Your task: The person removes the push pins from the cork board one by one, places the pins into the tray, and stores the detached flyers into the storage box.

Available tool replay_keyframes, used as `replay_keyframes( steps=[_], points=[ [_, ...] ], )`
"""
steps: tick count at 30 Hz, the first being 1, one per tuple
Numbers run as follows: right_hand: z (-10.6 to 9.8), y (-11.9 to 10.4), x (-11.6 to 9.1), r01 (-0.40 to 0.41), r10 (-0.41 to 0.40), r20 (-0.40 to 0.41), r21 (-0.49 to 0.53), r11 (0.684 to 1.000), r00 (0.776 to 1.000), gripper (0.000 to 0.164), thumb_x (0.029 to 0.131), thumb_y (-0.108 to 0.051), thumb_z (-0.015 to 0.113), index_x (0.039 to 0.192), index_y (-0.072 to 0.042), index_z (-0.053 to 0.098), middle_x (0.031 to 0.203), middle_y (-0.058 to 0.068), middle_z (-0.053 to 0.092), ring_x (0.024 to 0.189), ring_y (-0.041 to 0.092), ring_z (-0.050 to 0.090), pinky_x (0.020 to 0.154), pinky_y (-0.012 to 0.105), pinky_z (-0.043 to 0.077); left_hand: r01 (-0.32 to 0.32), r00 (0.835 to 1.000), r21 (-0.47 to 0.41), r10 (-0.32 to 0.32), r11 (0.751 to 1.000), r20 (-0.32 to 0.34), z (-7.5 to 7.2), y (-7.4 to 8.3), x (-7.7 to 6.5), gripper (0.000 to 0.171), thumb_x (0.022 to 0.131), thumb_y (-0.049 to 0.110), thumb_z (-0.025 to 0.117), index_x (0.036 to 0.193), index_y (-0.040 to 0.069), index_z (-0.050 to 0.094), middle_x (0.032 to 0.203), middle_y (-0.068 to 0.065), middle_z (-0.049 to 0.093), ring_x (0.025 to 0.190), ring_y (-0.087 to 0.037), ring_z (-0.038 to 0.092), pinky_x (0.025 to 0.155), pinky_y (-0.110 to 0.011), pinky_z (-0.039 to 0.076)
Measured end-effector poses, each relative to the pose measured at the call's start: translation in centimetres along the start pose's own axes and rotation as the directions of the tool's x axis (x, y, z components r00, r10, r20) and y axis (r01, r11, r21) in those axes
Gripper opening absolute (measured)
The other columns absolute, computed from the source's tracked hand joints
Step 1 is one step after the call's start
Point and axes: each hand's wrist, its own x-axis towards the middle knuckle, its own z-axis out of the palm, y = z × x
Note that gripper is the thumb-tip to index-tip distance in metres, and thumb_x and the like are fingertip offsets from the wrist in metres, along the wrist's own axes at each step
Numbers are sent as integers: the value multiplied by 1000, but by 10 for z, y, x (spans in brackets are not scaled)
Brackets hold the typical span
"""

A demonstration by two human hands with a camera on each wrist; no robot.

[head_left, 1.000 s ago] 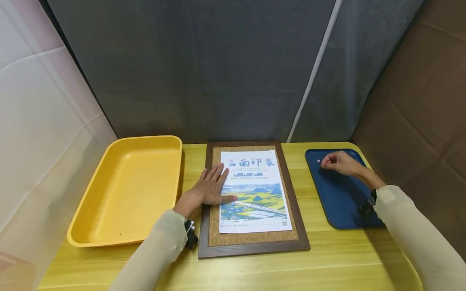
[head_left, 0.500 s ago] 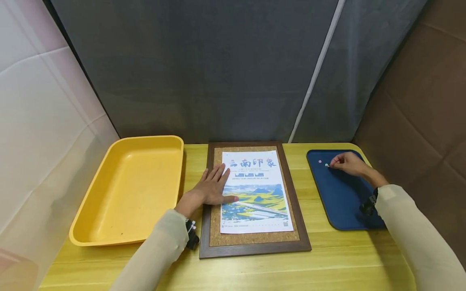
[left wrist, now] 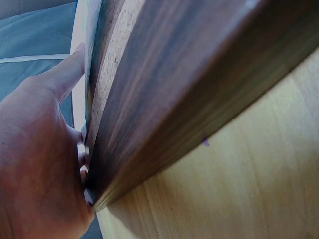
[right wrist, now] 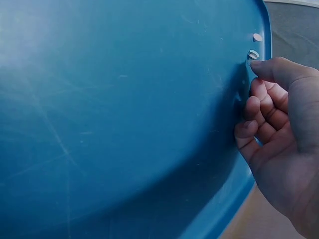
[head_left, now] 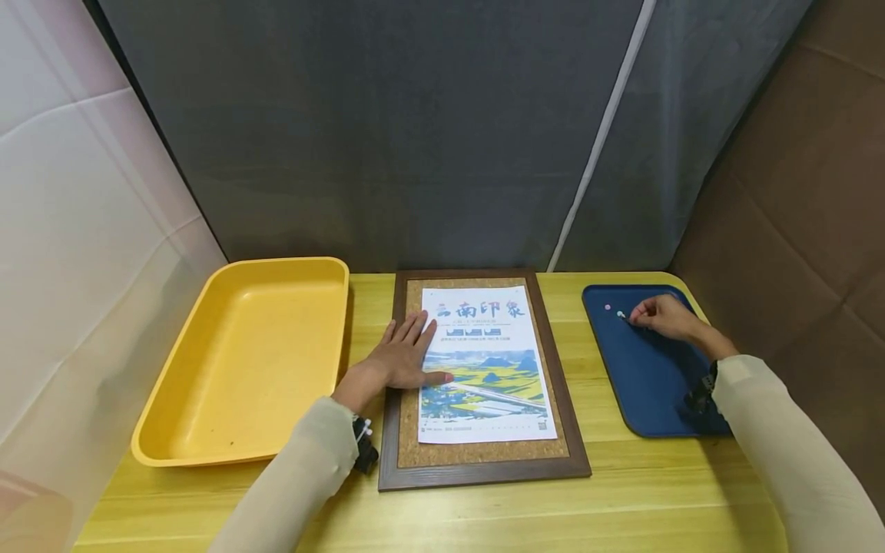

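My left hand (head_left: 401, 359) lies spread in the head view, fingers on the left part of a printed poster (head_left: 484, 399) and across the dark wooden frame of a cork board (head_left: 484, 478). The left wrist view shows that hand (left wrist: 40, 149) along the board's edge. My right hand (head_left: 664, 316) is over the blue tray (head_left: 657, 384), thumb and fingertips pinched at a small white-headed thumbtack (head_left: 620, 313). In the right wrist view the tack (right wrist: 253, 55) shows just beyond the thumb tip; the fingertips partly hide it. A pinkish thumbtack (head_left: 607, 307) lies beside it.
A deep yellow tray (head_left: 235, 369) stands left of the board on the wooden table (head_left: 622, 499). A grey cloth wall (head_left: 387, 138) rises behind; a white sheet (head_left: 83, 230) hangs left and a brown one (head_left: 802, 184) right.
The right hand has shifted slightly right and toward me on the tray, so the white tack head now shows past the fingertips. The left hand remains on the poster.
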Motion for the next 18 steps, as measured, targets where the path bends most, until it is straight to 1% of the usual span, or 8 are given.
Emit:
replay_keyframes(
  steps=[7,9,11,15,18],
  points=[
    [2,1,0,-6,6,-12,-2,1000,1000,14,102,-6,66,99,6,72,89,7,69,82,19,58,69,23,47,10,1000,3,-10,1000,2,10,-7,8,114,95,79,50,171,13,-3,177,-12,-15,164,-33,-11,129,-58,-9],
    [3,2,1,-3,2,-17,-7,1000,1000,14,102,-6,67,99,6,72,89,6,69,82,19,58,68,23,47,7,1000,4,-7,1000,0,10,-7,9,114,95,80,50,171,13,-3,177,-12,-15,164,-33,-11,129,-58,-9],
    [3,2,1,0,0,-21,-8,1000,1000,14,102,-6,67,99,6,72,88,7,69,81,19,58,68,24,47,-3,1000,-15,3,1000,-9,8,-6,7,116,94,81,51,171,11,1,178,-13,-12,164,-35,-9,129,-59,-8],
    [4,3,0,-3,3,-32,-7,1000,999,14,102,-6,67,99,6,72,89,8,69,81,19,58,68,24,47,-5,1000,-23,5,1000,-11,5,-4,4,116,93,80,52,171,10,4,178,-14,-10,164,-35,-8,129,-59,-8],
    [5,2,-1,-10,10,-51,-10,1000,999,14,102,-7,67,100,6,72,91,9,70,82,19,58,68,24,47,10,1000,-1,-10,1000,4,5,-2,3,114,95,79,51,171,12,0,178,-13,-12,164,-33,-10,129,-58,-9]
  ],
)
